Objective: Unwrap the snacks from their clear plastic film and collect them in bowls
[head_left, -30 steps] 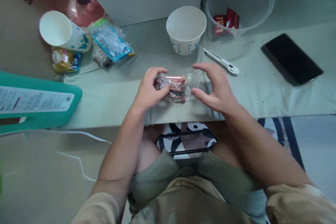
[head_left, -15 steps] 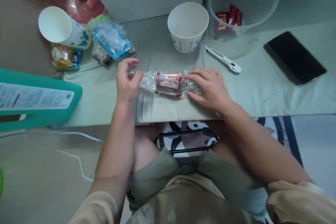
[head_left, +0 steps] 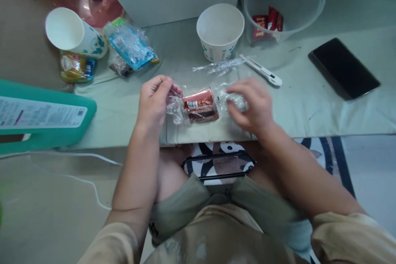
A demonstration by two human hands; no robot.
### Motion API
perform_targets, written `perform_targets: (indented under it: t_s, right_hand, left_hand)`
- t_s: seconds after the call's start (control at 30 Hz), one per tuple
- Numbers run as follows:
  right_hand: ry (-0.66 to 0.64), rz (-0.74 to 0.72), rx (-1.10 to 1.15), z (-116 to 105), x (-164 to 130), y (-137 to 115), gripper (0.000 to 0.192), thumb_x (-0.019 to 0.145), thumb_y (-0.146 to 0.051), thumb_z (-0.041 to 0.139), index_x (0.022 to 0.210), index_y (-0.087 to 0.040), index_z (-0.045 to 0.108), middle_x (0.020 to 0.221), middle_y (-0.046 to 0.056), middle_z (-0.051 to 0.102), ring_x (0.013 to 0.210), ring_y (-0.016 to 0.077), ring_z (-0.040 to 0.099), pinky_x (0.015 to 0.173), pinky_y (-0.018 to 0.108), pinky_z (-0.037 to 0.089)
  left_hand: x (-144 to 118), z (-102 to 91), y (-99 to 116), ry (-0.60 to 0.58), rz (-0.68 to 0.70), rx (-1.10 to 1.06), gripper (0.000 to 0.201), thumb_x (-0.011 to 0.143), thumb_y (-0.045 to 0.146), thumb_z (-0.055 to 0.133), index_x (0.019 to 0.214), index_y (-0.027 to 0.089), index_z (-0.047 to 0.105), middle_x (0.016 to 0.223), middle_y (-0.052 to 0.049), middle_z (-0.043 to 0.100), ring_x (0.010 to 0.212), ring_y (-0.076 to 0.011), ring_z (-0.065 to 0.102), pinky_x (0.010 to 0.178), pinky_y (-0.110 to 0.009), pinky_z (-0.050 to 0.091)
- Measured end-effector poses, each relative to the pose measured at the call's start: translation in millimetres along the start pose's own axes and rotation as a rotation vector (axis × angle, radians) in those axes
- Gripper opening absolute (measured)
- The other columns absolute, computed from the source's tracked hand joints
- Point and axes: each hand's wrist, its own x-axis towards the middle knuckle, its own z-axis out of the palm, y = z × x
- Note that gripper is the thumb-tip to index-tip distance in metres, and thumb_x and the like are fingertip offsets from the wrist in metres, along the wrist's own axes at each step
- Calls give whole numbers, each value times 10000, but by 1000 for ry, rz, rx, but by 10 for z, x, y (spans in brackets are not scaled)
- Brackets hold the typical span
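Observation:
A small red packet (head_left: pixel 201 107) in clear plastic wrap (head_left: pixel 177 109) lies near the table's front edge, between my hands. My left hand (head_left: pixel 156 99) is closed, its thumb and fingers pinching the wrap's left end. My right hand (head_left: pixel 253 105), slightly blurred, is curled around the wrap's right end, with a gap between thumb and fingers. A loose strip of clear film (head_left: pixel 218 66) lies just beyond the packet. Its right end meets a white utility knife (head_left: pixel 261 70).
A paper cup (head_left: pixel 219 35) stands behind the film. Beside it, a clear plastic bowl (head_left: pixel 309 20) holds red packets (head_left: pixel 267 24). A black phone (head_left: pixel 345 68) lies right. Leftward are a tipped paper cup (head_left: pixel 91 39), wrapped packs (head_left: pixel 131 47), a yellow pack (head_left: pixel 77 66) and a green jug (head_left: pixel 83 109).
My left hand has closed on the wrap's left end. The packet has tilted and shifted slightly toward me. A clear film strip now lies by the knife. My right hand has moved slightly right.

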Motion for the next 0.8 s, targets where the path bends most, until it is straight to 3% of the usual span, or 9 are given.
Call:
perform_targets:
  t_s: [0.07, 0.17, 0.33, 0.4, 0.47, 0.53, 0.63, 0.77, 0.8]
  right_hand:
    - [-171, -104, -30, 55, -11, -139, 436, 931, -300, 607, 1365, -265, 610, 1305, 97, 675, 1251, 317, 588, 1112, 507, 370]
    - [-276, -54, -133, 108, 1, -241, 502, 919, -301, 644, 1416, -269, 580, 1301, 100, 679, 1240, 324, 585, 1164, 543, 253]
    - [-367, 127, -130, 88, 29, -165, 546, 913, -342, 665, 1434, -227, 549, 1145, 122, 720, 999, 293, 643, 892, 412, 364]
    - [-431, 96, -75, 74, 33, -131, 394, 940, -302, 617, 1327, -229, 616, 959, 67, 743, 866, 248, 643, 835, 375, 343]
    - [-439, 33, -48, 54, 31, -125, 195, 968, -267, 552, 1094, -226, 694, 842, 38, 719, 798, 214, 623, 790, 354, 324]
    - [-380, -23, -62, 10, 24, -150, 191, 968, -257, 525, 910, -215, 703, 864, 55, 707, 832, 212, 611, 764, 347, 314]
    - [-357, -62, -118, -122, 4, -214, 183, 926, -271, 577, 831, -208, 720, 965, 87, 705, 907, 229, 588, 772, 356, 315]
    - [-814, -8, -20, -346, 11, -291, 360, 959, -366, 573, 656, -198, 671, 727, 41, 650, 668, 160, 513, 651, 329, 280]
    - [-847, 40, -2, -378, 32, -312, 410, 979, -388, 544, 633, -197, 653, 658, 29, 617, 608, 147, 478, 621, 324, 270]
  left_hand:
    - [18, 50, 38, 4, -65, -105, 346, 769, 490, 768, 678, 228, 562, 655, -5, 634, 537, -118, 544, 385, -237, 254]
    - [70, 65, 44, 57, -63, -145, 388, 789, 509, 783, 717, 229, 524, 708, 0, 608, 544, -94, 489, 388, -243, 155]
    - [185, -5, -84, 170, -114, -157, 520, 788, 636, 782, 765, 218, 474, 732, 11, 539, 528, -64, 407, 419, -250, 124]
    - [217, -30, -135, 177, -123, -163, 547, 768, 668, 782, 772, 217, 473, 741, 9, 532, 528, -65, 391, 431, -259, 113]
    - [238, -48, -167, 166, -128, -154, 525, 794, 661, 761, 782, 217, 481, 754, 5, 534, 539, -71, 389, 451, -271, 126]
    - [253, -62, -178, 175, -140, -136, 494, 855, 642, 719, 794, 213, 482, 746, 9, 520, 550, -70, 378, 478, -275, 155]
    - [267, -61, -144, 205, -180, -132, 484, 917, 636, 668, 806, 204, 479, 721, 21, 498, 575, -69, 348, 510, -269, 194]
    - [251, 3, -26, 285, -255, -182, 511, 924, 649, 642, 751, 200, 471, 703, 15, 513, 545, -73, 312, 475, -270, 121]
    - [239, 27, 4, 277, -258, -196, 501, 926, 624, 656, 735, 199, 472, 702, 14, 515, 525, -68, 307, 462, -268, 102]
